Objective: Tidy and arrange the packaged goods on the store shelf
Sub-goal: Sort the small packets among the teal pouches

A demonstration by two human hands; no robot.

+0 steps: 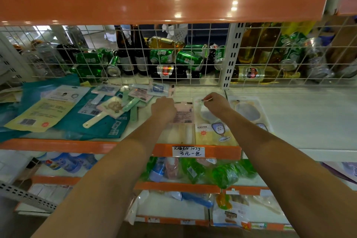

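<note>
Now our right hand [216, 102] pinches the top edge of the yellow pack [213, 131] lying lengthwise toward the shelf's [289, 121] front edge, while our left hand [163, 109], fingers curled, holds the pink pack [184, 114] just beside it.

Packets [123, 102] heaped left on shelf [289, 114], cans [189, 60] behind mesh [193, 33], seemingly another shelf

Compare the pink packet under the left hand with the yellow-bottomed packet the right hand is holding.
The pink packet shows a printed back label with a barcode; the yellow-bottomed packet shows a cartoon front with a clear window. The left hand rests on the pink packet; the right hand pinches the yellow-bottomed packet's top edge. Both lie flat, side by side on the white shelf.
</note>
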